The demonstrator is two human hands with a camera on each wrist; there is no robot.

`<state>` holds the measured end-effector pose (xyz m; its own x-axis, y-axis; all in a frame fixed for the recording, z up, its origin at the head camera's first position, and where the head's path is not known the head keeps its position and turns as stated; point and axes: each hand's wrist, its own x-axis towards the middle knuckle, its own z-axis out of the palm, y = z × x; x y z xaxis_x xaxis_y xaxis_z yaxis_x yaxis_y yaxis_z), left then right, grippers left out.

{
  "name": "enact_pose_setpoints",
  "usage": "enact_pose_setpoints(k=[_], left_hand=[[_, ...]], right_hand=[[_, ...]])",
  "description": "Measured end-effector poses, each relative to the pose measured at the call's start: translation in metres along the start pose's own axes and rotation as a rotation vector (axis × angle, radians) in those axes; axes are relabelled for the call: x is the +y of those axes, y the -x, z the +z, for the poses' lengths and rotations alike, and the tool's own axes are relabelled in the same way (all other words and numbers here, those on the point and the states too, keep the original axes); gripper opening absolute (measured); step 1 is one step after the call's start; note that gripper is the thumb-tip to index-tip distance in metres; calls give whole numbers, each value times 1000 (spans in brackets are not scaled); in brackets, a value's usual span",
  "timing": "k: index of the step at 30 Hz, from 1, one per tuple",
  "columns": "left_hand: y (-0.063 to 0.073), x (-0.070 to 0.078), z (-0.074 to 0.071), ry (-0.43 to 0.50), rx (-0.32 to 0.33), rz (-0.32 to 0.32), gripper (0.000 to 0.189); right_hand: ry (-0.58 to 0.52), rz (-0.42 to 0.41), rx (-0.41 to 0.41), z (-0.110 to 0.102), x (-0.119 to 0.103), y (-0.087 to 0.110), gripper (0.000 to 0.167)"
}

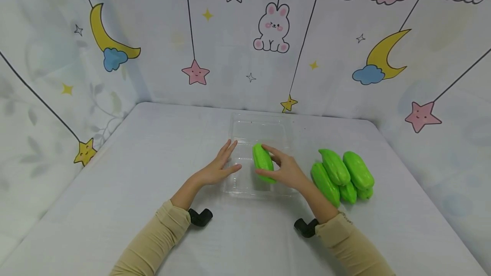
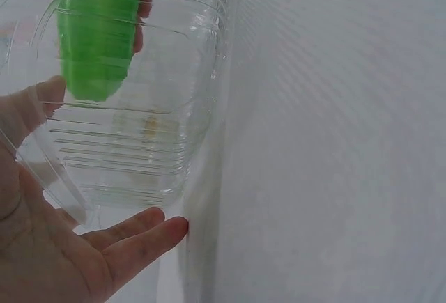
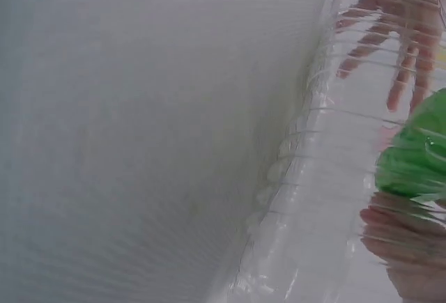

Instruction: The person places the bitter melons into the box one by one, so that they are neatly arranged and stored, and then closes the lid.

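A clear plastic container (image 1: 245, 186) with ribbed walls stands in the middle of the table. Inside its outline my right hand (image 1: 285, 169) grips a glossy, bright green pepper (image 1: 262, 159), thumb on the near end and fingers round the far end. Through the clear wall in the left wrist view the pepper (image 2: 97, 45) appears upright. At the container's left side my left hand (image 1: 215, 170) is spread, thumb apart from straight fingers, holding nothing. Several more green peppers (image 1: 335, 167) lie piled right of the container, beside my right forearm.
A white cloth covers the table (image 1: 172, 131). Behind it hangs a white curtain (image 1: 230, 33) printed with moons, stars and rabbits. Black wrist mounts (image 1: 200, 217) stick out inward from both sleeves, low over the cloth.
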<state>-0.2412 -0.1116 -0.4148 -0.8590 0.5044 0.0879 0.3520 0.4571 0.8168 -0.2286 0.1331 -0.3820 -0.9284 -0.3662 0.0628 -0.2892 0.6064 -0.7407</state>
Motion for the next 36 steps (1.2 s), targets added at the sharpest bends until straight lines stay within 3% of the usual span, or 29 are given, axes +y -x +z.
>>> enact_pose_setpoints(k=[23, 36], left_hand=[[0, 1, 1, -25, -4, -8, 70], [1, -1, 1, -19, -12, -4, 68]], right_hand=[[98, -49, -81, 24, -12, -9, 78], [155, 1, -125, 37, -17, -10, 78]])
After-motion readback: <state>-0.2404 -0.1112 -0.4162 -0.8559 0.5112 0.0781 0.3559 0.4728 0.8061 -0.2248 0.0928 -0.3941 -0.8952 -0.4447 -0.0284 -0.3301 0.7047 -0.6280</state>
